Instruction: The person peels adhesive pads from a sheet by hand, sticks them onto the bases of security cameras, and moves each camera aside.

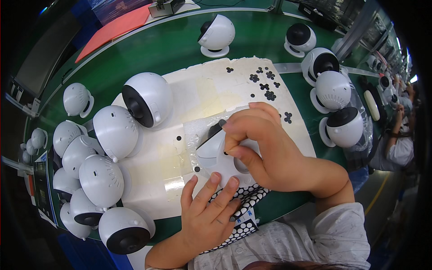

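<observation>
The right hand (pixel 265 148) curls over a white dome-shaped camera unit (pixel 220 155) lying on its side near the front edge of the green surface (pixel 180 45), fingertips pinched narrow at a small black round pad (pixel 222 122) by the unit's dark face. The left hand (pixel 209 216) lies flat with fingers spread, pressing a sheet of black-and-white dotted backing (pixel 249 195) just in front of the unit. The risks I judge: the rounded unit has no hand bracing it from the left, so downward pressure could roll it and set the pad off-centre. Loose black pads (pixel 265 85) lie scattered on the pale paper sheet (pixel 202 90) toward the far edge, and a sleeve could sweep them away. Finished white units (pixel 101 180) crowd the left edge, close enough for an elbow to knock one.
</observation>
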Demonstrator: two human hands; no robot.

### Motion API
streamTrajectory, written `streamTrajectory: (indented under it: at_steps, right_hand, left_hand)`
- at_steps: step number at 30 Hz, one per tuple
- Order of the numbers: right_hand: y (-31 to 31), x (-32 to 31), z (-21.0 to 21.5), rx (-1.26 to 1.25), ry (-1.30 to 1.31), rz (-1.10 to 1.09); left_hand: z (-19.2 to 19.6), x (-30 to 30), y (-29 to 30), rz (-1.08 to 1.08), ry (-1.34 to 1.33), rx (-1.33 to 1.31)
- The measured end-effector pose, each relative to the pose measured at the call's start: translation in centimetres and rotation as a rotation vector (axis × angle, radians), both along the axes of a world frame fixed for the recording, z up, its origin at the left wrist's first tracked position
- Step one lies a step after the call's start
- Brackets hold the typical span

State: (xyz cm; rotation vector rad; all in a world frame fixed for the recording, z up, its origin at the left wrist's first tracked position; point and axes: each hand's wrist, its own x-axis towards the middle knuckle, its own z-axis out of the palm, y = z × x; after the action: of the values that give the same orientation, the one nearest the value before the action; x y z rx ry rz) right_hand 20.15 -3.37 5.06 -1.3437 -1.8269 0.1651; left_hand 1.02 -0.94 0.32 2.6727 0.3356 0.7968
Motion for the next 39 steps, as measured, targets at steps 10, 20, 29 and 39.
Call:
streamTrajectory:
  at_steps: [10, 20, 29, 39]
  right_hand:
    - [-3.0, 0.4, 0.4, 0.062, -0.414, -0.184]
    - [0.6, 0.9, 1.2, -0.093, 0.033, 0.008]
    - [1.7, 1.9, 1.7, -0.437, 0.214, 0.119]
    - [-3.6, 1.9, -1.2, -0.030, 0.003, -0.022]
  left_hand:
    - [-0.1, 0.0, 0.2, 0.023, -0.010, -0.002]
    - [-0.2, 0.0, 0.3, 0.020, -0.028, 0.006]
    - [-0.2, 0.1, 0.3, 0.009, -0.021, -0.018]
    - [-0.2, 0.2, 0.4, 0.022, -0.013, -0.044]
